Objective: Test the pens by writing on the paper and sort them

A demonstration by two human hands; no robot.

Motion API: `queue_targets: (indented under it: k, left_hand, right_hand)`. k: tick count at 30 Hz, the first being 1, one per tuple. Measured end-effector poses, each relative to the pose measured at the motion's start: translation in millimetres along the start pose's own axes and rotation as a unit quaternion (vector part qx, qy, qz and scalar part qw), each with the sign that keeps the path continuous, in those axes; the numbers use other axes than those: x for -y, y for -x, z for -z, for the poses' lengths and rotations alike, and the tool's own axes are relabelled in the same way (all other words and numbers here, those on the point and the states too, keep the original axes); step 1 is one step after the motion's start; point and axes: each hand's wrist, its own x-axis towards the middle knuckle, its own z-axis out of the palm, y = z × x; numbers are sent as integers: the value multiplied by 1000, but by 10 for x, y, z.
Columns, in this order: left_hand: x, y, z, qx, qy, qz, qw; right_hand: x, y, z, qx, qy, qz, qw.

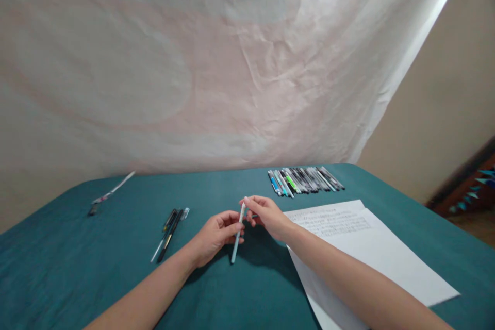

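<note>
A pale mint-coloured pen (236,245) is held tilted above the table, between both hands. My left hand (218,234) is closed on its middle, thumb on one side and fingers behind. At the pen's upper end, my right hand (266,214) pinches with thumb and forefinger, the other fingers curled. Whether the pen is capped cannot be made out. To the left lie a few pens (170,232), mostly dark, with one clear piece at their top right. Beneath my right forearm are white paper sheets (386,258) with rows of writing near the top.
A long row of pens and markers (305,181) lies side by side at the back right. A thin white strip (116,187) with a dark end rests at the back left. Green cloth covers the table (96,252); a pale curtain (216,72) hangs behind.
</note>
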Motion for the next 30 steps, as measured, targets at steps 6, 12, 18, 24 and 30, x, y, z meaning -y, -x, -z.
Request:
queue_targets:
  k: [6, 12, 18, 24, 30]
  left_hand:
    - [17, 13, 28, -1, 4, 3, 1000]
    - [31, 7, 45, 0, 9, 0, 1000]
    - [78, -20, 78, -28, 39, -5, 999]
    - [86, -32, 86, -25, 42, -5, 999]
    - [46, -27, 38, -9, -10, 10, 1000]
  right_hand:
    - [4, 15, -23, -2, 27, 26, 999]
    - [-25, -6, -23, -17, 30, 8, 999]
    - [-3, 71, -45, -85, 300, 160, 937]
    - [-62, 166, -79, 23, 606, 239, 759]
    - [297, 92, 101, -41, 626, 278, 727]
